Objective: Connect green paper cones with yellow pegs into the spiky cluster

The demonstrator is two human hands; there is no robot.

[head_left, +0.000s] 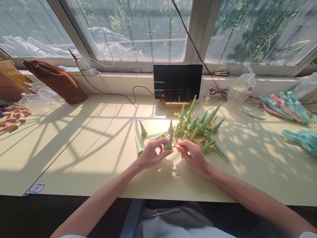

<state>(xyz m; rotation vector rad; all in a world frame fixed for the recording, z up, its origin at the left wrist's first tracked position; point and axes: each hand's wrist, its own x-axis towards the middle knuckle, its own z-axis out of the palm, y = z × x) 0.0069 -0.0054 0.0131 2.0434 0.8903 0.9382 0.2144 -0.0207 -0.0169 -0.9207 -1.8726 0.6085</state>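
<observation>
Between finger and thumb of my left hand (154, 153) is a green cone-shaped plastic piece (169, 141), its tip pointing up. My right hand (192, 152) pinches a small yellow part (175, 145) that sticks out from the side of this cone. Just beyond both hands lies a pile of similar green cones (195, 127), many with yellow parts on them, some upright and some on their sides. To the left of my left hand, one green cone (143, 129) stands apart and another green cone (139, 146) is partly near my wrist.
A dark tablet (177, 77) and a phone (177, 95) on a wooden stand are behind the pile. A brown drawstring pouch (58, 82) lies at the left. Wrapped coloured pieces (287, 105) and a teal item in plastic (303, 140) are at the right.
</observation>
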